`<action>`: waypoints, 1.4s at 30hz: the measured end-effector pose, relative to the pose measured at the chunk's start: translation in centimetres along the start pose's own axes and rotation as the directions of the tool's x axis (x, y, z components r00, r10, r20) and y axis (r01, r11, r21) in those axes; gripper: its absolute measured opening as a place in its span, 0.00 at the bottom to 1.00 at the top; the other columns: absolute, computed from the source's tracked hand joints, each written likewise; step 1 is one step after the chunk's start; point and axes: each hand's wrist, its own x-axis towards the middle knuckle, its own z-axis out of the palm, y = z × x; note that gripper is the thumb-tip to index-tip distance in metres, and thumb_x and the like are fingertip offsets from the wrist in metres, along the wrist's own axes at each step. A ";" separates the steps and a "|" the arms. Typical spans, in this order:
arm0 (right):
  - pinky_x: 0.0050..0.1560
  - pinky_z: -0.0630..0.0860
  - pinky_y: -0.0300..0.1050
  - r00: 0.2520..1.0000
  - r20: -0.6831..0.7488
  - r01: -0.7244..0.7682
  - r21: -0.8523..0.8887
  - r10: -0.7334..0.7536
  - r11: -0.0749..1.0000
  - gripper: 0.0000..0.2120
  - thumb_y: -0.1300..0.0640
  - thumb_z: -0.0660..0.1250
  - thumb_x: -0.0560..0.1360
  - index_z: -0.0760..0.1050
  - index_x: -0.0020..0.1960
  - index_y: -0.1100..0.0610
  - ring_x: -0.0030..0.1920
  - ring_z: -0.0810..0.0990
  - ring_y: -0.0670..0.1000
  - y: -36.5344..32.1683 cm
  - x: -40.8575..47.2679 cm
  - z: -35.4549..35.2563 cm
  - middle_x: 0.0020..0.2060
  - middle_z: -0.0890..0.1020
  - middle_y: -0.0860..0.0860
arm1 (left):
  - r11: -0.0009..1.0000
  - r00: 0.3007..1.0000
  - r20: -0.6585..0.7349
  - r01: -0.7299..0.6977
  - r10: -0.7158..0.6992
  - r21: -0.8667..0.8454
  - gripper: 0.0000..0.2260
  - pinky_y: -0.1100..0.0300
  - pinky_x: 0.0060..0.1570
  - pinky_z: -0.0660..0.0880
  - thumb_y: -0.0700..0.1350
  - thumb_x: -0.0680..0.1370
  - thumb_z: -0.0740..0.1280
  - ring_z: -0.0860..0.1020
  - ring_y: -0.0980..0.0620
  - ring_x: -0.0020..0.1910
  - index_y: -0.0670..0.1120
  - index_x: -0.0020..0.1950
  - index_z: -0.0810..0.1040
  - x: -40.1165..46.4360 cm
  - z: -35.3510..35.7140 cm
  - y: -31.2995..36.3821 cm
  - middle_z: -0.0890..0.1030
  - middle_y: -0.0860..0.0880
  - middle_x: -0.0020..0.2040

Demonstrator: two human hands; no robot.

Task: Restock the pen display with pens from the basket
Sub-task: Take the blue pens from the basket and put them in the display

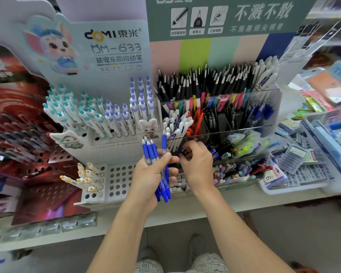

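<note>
Several blue pens (159, 168) sat bunched in the left hand (152, 174), fingers and thumb curled round their clear barrels, rubbery blue grips pointing to twelve o'clock and the clicker ends to six. At three o'clock from it, almost touching, the right hand (197, 164) had its fingers bent together, pinching something small and dark blue at the fingertips (183, 154) — too hidden to tell what it was. Both hands hovered just in front of the clear acrylic pen display (220, 113), its stepped compartments crowded with black, white, orange and blue pens; the front compartment lay directly beyond the right hand. At ten o'clock stood a white cardboard rack (114, 134) with round holes, holding white pens capped teal and lilac — many lower holes stood open. A pale shelf (244, 201) edge ran below the hands. At three o'clock, far right, a blue plastic basket (329, 138) rested on the shelf.
</note>
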 end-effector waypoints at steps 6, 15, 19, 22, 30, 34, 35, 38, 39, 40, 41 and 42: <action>0.45 0.76 0.41 1.000 -0.026 0.014 0.032 -0.013 0.999 0.08 0.60 0.74 0.74 0.80 0.52 0.55 0.43 0.79 0.46 0.0 -0.3 -1.1 0.48 0.78 0.48 | 0.999 0.999 0.034 -0.040 0.040 -0.011 0.08 0.60 0.31 0.77 0.40 0.80 0.68 0.79 0.52 0.32 0.41 0.58 0.76 -0.1 -0.4 -0.9 0.84 0.45 0.42; 0.34 0.69 0.45 0.800 0.564 -0.564 0.596 0.202 0.571 0.14 0.55 0.64 0.82 0.84 0.47 0.61 0.36 0.73 0.57 -3.4 1.0 -5.3 0.35 0.80 0.58 | 0.997 0.981 0.190 0.011 -0.026 0.078 0.10 0.62 0.24 0.71 0.44 0.74 0.71 0.73 0.52 0.26 0.43 0.54 0.78 -0.4 -0.2 -1.3 0.84 0.41 0.43; 0.32 0.70 0.45 0.776 0.615 -0.603 0.662 0.138 0.444 0.14 0.51 0.65 0.81 0.82 0.51 0.62 0.29 0.73 0.50 -3.5 0.9 -5.8 0.34 0.80 0.57 | 0.995 0.978 0.192 0.071 -0.084 0.076 0.12 0.63 0.23 0.68 0.45 0.76 0.70 0.70 0.54 0.25 0.41 0.56 0.78 -0.3 -0.3 -1.1 0.83 0.42 0.42; 0.35 0.72 0.44 0.800 0.584 -0.557 0.638 0.138 0.532 0.12 0.55 0.70 0.77 0.81 0.53 0.65 0.31 0.74 0.48 -3.2 0.5 -6.0 0.34 0.81 0.53 | 0.990 0.980 0.158 0.107 -0.120 0.087 0.14 0.64 0.22 0.69 0.46 0.80 0.67 0.71 0.54 0.25 0.39 0.61 0.77 -0.2 -0.2 -1.2 0.84 0.41 0.43; 0.30 0.73 0.36 0.886 0.390 -0.465 0.742 0.252 0.483 0.05 0.60 0.69 0.79 0.82 0.51 0.61 0.33 0.76 0.46 -3.1 1.7 -7.4 0.37 0.82 0.51 | 0.977 0.978 0.040 0.200 -0.203 0.079 0.09 0.61 0.24 0.75 0.49 0.82 0.65 0.78 0.51 0.27 0.43 0.53 0.76 -0.1 -1.1 -0.5 0.85 0.41 0.42; 0.30 0.76 0.36 0.896 0.257 -0.410 0.791 0.362 0.454 0.03 0.61 0.69 0.79 0.81 0.48 0.60 0.32 0.78 0.47 -2.1 2.9 -8.4 0.34 0.81 0.51 | 0.973 0.973 0.004 0.232 -0.232 0.011 0.09 0.66 0.18 0.63 0.49 0.81 0.67 0.63 0.57 0.22 0.46 0.47 0.71 0.1 -1.9 -0.3 0.71 0.50 0.29; 0.31 0.77 0.37 0.890 0.237 -0.416 0.773 0.390 0.480 0.03 0.61 0.69 0.79 0.81 0.48 0.61 0.32 0.79 0.48 -1.6 2.9 -8.3 0.35 0.81 0.51 | 0.971 0.971 -0.011 0.238 -0.238 -0.002 0.10 0.67 0.18 0.62 0.50 0.81 0.67 0.62 0.58 0.22 0.46 0.46 0.71 0.2 -2.0 -0.2 0.68 0.51 0.29; 0.34 0.81 0.39 0.881 0.186 -0.439 0.663 0.436 0.606 0.03 0.64 0.68 0.79 0.81 0.50 0.62 0.34 0.82 0.49 -0.5 2.5 -7.3 0.38 0.83 0.55 | 0.969 0.969 -0.037 0.245 -0.246 -0.033 0.11 0.66 0.18 0.61 0.52 0.81 0.67 0.62 0.57 0.21 0.47 0.45 0.72 0.5 -2.2 -0.1 0.66 0.51 0.28; 0.35 0.82 0.40 0.887 0.166 -0.433 0.622 0.431 0.652 0.03 0.66 0.68 0.79 0.80 0.50 0.62 0.35 0.83 0.50 -0.3 2.2 -6.8 0.39 0.84 0.56 | 0.966 0.967 -0.030 0.250 -0.252 -0.059 0.10 0.66 0.17 0.62 0.52 0.81 0.66 0.62 0.57 0.21 0.46 0.46 0.72 0.5 -2.2 -0.1 0.67 0.51 0.28; 0.36 0.82 0.40 0.899 0.148 -0.417 0.579 0.413 0.700 0.03 0.67 0.68 0.78 0.80 0.49 0.61 0.36 0.84 0.50 0.0 1.9 -6.3 0.40 0.84 0.57 | 0.963 0.966 -0.021 0.255 -0.258 -0.088 0.10 0.66 0.17 0.62 0.51 0.81 0.64 0.63 0.57 0.20 0.46 0.46 0.71 0.5 -2.2 -0.1 0.67 0.50 0.28; 0.38 0.83 0.41 0.912 0.133 -0.395 0.539 0.388 0.744 0.04 0.67 0.69 0.78 0.80 0.49 0.61 0.38 0.85 0.51 0.1 1.7 -5.8 0.41 0.85 0.57 | 0.962 0.966 -0.016 0.253 -0.256 -0.106 0.09 0.66 0.17 0.62 0.50 0.81 0.63 0.63 0.57 0.20 0.45 0.47 0.71 0.4 -2.2 -0.1 0.68 0.50 0.29; 0.39 0.83 0.42 0.925 0.123 -0.371 0.504 0.360 0.780 0.04 0.67 0.70 0.77 0.80 0.49 0.59 0.40 0.86 0.52 0.2 1.5 -5.3 0.41 0.85 0.57 | 0.964 0.969 -0.015 0.244 -0.247 -0.109 0.08 0.66 0.17 0.63 0.49 0.81 0.62 0.64 0.56 0.20 0.45 0.47 0.70 0.4 -2.1 -0.1 0.69 0.49 0.29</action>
